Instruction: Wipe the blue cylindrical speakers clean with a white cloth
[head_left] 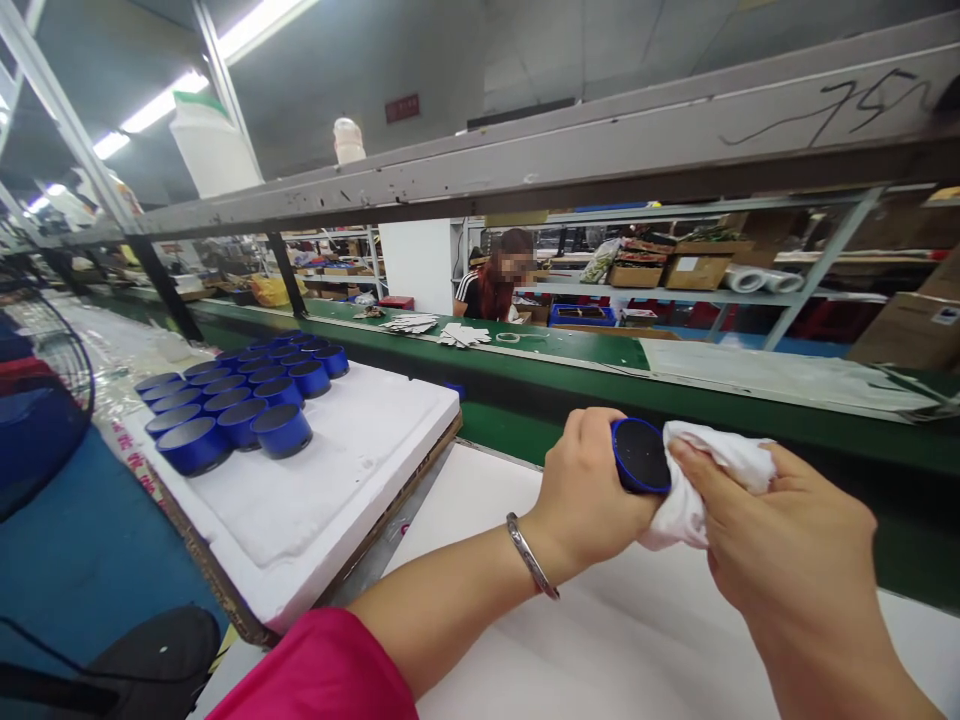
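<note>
My left hand is wrapped round a small round speaker with a blue rim and a black top face, tilted toward me. A white cloth is bunched in my right hand, pinched between thumb and fingers. The cloth presses against the right side of the speaker. Both hands are above a white work surface. To the left, several similar blue cylinders stand in rows on a white foam board. My left fingertips are partly hidden behind the speaker.
Beyond the work surface runs a green conveyor belt with white paper strips along its far side. A long metal shelf crosses overhead, bearing bottles. Another person sits across the belt. A black round base stands at lower left.
</note>
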